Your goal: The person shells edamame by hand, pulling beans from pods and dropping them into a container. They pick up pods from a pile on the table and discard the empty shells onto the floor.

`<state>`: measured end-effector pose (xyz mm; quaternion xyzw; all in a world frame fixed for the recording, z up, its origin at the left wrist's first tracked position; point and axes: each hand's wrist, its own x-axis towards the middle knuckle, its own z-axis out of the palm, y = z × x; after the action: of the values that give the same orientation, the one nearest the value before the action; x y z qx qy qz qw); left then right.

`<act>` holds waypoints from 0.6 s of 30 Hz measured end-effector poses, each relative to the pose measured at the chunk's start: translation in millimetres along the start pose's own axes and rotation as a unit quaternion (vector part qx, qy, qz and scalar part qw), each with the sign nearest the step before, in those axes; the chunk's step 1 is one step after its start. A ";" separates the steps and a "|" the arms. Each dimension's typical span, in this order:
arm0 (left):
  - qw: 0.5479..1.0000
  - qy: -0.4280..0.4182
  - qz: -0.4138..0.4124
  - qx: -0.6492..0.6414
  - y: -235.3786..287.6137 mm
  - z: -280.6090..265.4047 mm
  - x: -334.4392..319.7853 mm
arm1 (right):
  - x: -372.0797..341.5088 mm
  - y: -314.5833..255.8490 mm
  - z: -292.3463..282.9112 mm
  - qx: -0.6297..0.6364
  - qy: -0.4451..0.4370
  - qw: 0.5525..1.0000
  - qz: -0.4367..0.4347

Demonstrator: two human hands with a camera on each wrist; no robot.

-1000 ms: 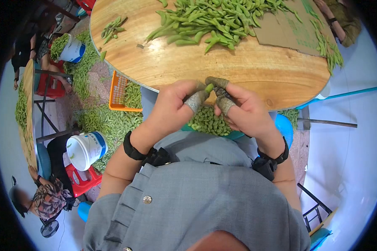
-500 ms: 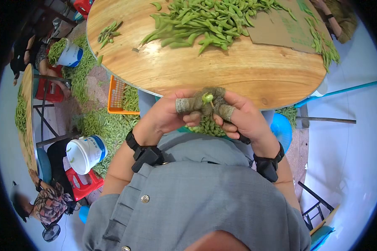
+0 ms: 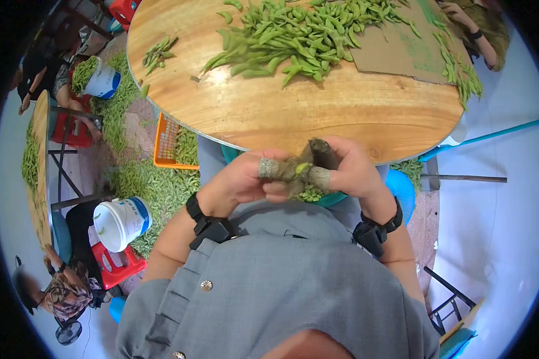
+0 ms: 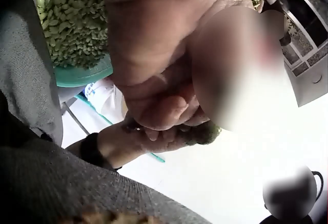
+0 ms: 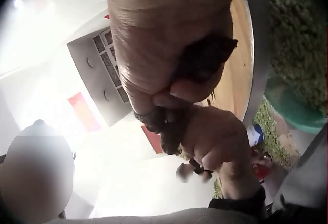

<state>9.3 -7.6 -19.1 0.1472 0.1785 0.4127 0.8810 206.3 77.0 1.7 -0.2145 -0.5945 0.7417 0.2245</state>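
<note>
Both hands meet over the lap, just off the table edge, with taped thumbs and forefingers. A small green soybean pod (image 3: 303,169), partly hidden, is pinched between the fingertips of the left hand (image 3: 245,175) and the right hand (image 3: 354,169). In the right wrist view a dark object (image 5: 205,57) lies under the curled fingers of the right hand; I cannot tell what it is. Below the hands, shelled green beans (image 4: 74,19) fill a green basin (image 4: 84,74). A large heap of soybean pods (image 3: 293,42) covers the far part of the wooden table (image 3: 269,113).
Cardboard (image 3: 395,57) lies at the table's right, pods along its edge. An orange crate (image 3: 167,143) and a white bucket (image 3: 115,224) stand left, amid pods strewn on the floor (image 3: 132,173). Other people sit at the left and far right.
Both hands have come lower, nearer the lap, and their fingertips have closed together around the pod. The pod showed upright and opened between them before; now less of it is visible.
</note>
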 end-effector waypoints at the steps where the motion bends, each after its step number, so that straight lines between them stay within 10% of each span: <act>1: 0.993 0.098 -0.019 0.068 8.8 9.3 -0.9 | 1.2 -1.1 -2.6 -0.002 0.001 1.000 0.000; 8: 0.874 0.254 -0.014 0.415 25.0 9.4 -15.6 | 1.4 -1.3 7.5 -0.499 0.033 0.865 -0.041; 10: 0.649 0.275 0.184 0.685 28.8 -5.8 -39.7 | 4.5 1.4 8.5 -0.519 0.029 0.852 -0.066; 15: 0.523 0.522 0.218 0.637 44.6 -17.6 -98.9 | 54.8 -18.0 -6.8 -0.576 0.130 0.784 -0.193; 17: 0.373 0.603 0.118 0.695 52.1 -8.9 -113.2 | 89.7 -16.6 -18.7 -0.575 0.188 0.754 -0.255; 18: 0.371 0.605 0.119 0.695 52.7 -11.4 -116.8 | 103.0 -14.6 -25.9 -0.574 0.187 0.754 -0.257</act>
<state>-100.9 -64.8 14.7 0.4380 0.8684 0.2225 0.0674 139.5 160.7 5.5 -0.2764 -0.8877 0.1204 0.3481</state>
